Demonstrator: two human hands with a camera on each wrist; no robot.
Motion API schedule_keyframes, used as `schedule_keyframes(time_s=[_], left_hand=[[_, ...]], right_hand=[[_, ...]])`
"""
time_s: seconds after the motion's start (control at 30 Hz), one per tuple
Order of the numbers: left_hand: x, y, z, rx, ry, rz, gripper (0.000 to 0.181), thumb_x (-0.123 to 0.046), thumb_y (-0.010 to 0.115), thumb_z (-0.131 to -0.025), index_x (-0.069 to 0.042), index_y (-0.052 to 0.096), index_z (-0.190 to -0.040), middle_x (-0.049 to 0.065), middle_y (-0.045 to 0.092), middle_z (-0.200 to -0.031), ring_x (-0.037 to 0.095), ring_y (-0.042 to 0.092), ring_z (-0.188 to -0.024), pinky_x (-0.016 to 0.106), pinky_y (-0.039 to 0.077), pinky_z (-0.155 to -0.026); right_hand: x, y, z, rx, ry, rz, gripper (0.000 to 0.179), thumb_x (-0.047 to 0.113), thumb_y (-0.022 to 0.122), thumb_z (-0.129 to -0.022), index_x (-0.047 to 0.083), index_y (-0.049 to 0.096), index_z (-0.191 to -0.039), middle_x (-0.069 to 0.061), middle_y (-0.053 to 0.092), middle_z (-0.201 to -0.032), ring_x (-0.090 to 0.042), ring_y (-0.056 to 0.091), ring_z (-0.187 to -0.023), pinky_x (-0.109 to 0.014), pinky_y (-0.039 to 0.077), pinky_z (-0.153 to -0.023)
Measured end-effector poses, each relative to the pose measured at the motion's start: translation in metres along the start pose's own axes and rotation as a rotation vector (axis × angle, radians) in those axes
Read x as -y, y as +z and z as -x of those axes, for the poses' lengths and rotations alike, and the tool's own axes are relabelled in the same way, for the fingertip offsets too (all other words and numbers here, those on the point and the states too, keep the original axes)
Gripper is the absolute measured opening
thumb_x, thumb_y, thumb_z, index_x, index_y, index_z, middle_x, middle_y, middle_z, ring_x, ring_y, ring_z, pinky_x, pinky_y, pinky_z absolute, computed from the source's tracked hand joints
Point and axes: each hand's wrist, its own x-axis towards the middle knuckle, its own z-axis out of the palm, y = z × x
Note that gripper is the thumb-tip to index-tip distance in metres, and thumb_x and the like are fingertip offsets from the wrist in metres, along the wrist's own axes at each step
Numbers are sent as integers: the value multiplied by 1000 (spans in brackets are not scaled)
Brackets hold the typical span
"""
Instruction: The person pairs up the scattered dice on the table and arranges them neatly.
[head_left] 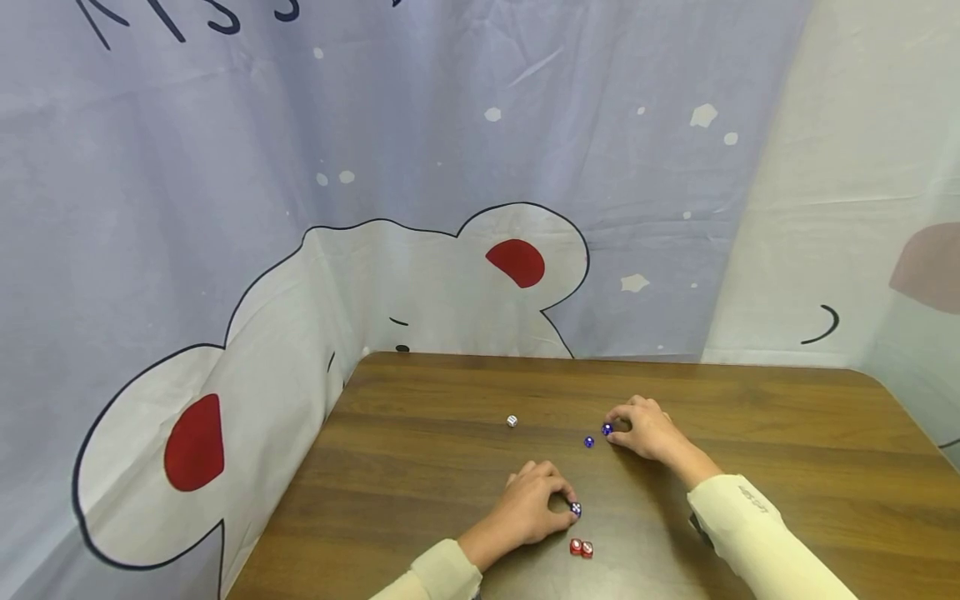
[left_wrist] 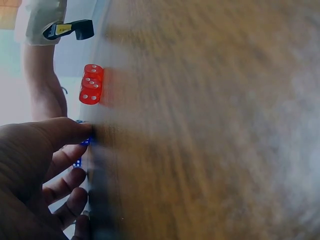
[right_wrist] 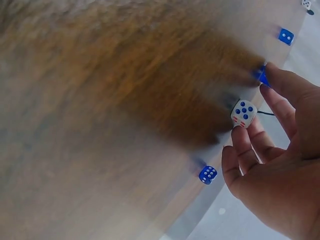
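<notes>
My left hand (head_left: 528, 504) pinches a blue die (head_left: 575, 508) between thumb and forefinger at the tabletop; in the left wrist view the thumb covers most of it. Farther off, my right hand (head_left: 645, 429) has thumb and forefinger on another blue die (head_left: 607, 429), partly covered by the fingertips in the right wrist view. A white die with blue pips (right_wrist: 244, 114) is close by that hand's other fingertips; I cannot tell whether they touch it. One more blue die (head_left: 588, 442) lies just left of the right hand, and another blue die (right_wrist: 208, 175) lies on its other side.
Two red dice (head_left: 581, 548) sit side by side in front of the left hand, toward the near edge. A white die (head_left: 512, 421) lies farther back on the wooden table (head_left: 420, 442). Behind the table hangs a printed curtain (head_left: 420, 150).
</notes>
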Motion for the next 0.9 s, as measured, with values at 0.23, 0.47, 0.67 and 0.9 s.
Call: schedule_keyframes(time_s=[0.23,0.47,0.67,0.9], left_hand=[[0,-1,1,7,-10,2,15,-39,83,-80,-32,73,-89,-20,55,-94,1,46,-90,22,32,-73],[-2,-2,1,11,-10,3,15,-39,83,-80,-32,72,-88,-19,56,-94,2,46,-91,22,32,-73],[-1,-2,1,14,-17,10,15,-38,83,-80,-31,73,-88,-19,55,-94,2,46,-91,22,31,-73],[-1,-2,2,13,-6,9,15,-38,83,-80,-30,73,-89,-18,55,-94,3,45,-90,22,30,-71]], right_hand=[[1,1,-2,-11,-6,20,18,23,81,-83,18,74,-99,-13,62,-106,-39,56,-104,-55,44,-78],[3,2,-1,-20,-10,33,15,23,82,-83,20,73,-95,-9,61,-100,-36,56,-100,-53,44,-77],[8,0,3,-3,-22,54,14,25,81,-84,21,71,-93,-6,59,-99,-34,54,-100,-56,44,-80],[12,-1,11,17,-43,95,15,28,81,-84,24,69,-91,-3,57,-96,-31,54,-96,-60,44,-83]])
